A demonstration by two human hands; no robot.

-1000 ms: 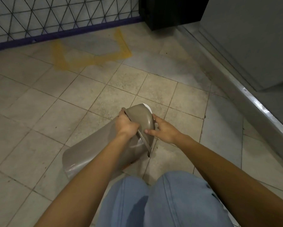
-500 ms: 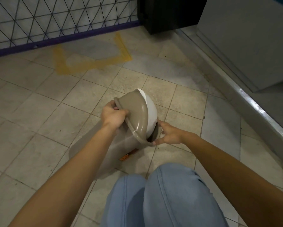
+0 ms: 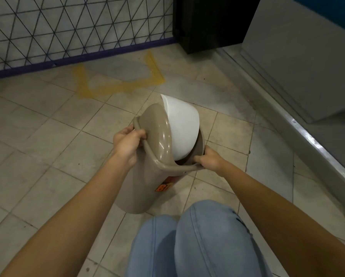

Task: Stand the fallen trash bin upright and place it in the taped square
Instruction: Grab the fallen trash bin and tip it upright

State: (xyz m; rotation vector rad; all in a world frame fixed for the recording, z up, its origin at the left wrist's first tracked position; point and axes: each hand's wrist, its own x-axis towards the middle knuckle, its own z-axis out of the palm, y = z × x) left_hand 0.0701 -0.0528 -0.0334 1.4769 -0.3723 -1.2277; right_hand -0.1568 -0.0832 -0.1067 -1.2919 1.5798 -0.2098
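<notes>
Head view. The taupe plastic trash bin with a domed swing-top lid (image 3: pixel 147 176) stands close to upright on the tiled floor (image 3: pixel 37 146), leaning a little, directly in front of the person's denim-clad knees (image 3: pixel 187 236). Whether its base sits flat on the tiles cannot be told from here. The white swing flap (image 3: pixel 182 128) hangs rotated open out of the lid.

Left hand (image 3: pixel 127 145): closed around the lid rim on the bin's left side, fingers curled over the lip. Right hand (image 3: pixel 209 160): closed on the rim at the bin's near right, fingers hooked over the edge beside the flap opening. The bin sits between the two hands, its body below them, its dome rising beyond them.

The yellow taped square (image 3: pixel 117 80) lies on the floor well beyond the bin, against the purple base rail of the wire mesh panel (image 3: pixel 67 27). The bin is outside it; placement is not yet done.

Risks, as judged:
- Both grips are on the lid assembly, not the body. If the lid is only a push fit, lifting could pull it off and drop the body.
- The loose flap may swing and pinch the right fingers.
- The glossy plastic may slip in the hands.
- Setting down short would leave the base across the near tape edge.
- The dark cabinet (image 3: pixel 207 23) stands just right of the square; a wide carry could strike it.
</notes>
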